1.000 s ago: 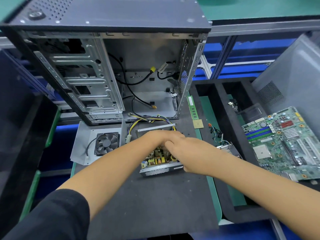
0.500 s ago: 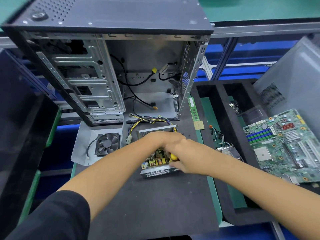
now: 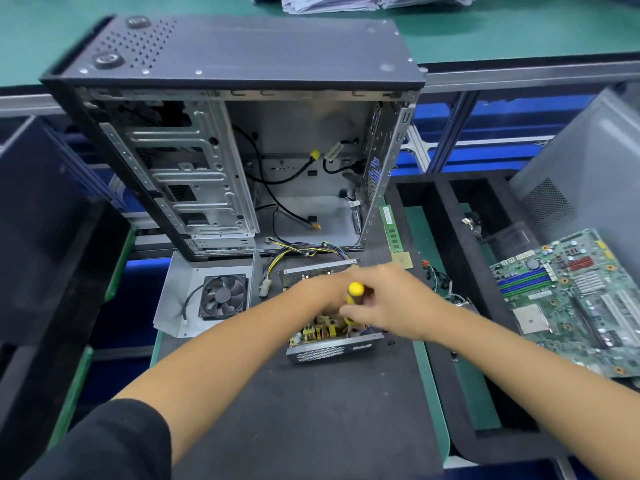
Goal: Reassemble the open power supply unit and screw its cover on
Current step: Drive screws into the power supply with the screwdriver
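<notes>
I am now gripping a yellow screwdriver point(image 3: 354, 299) in my right hand point(image 3: 398, 303), newly raised over the open power supply unit point(image 3: 329, 336); my left hand point(image 3: 322, 294) grip is hidden, so I cannot tell.

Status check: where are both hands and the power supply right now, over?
Right hand grips yellow screwdriver upright over open power supply unit. Left hand inside it, grip hidden. Cover with fan lies apart, left. Nothing blocking.

Your right hand point(image 3: 391, 303) and the yellow screwdriver point(image 3: 354, 299) are motion-blurred, and its tip is hidden below your fingers point(image 3: 349, 311). Your left hand point(image 3: 318, 294) lies mostly behind them, its grip unreadable. Both cover much of the power supply unit point(image 3: 329, 336) beneath.
</notes>
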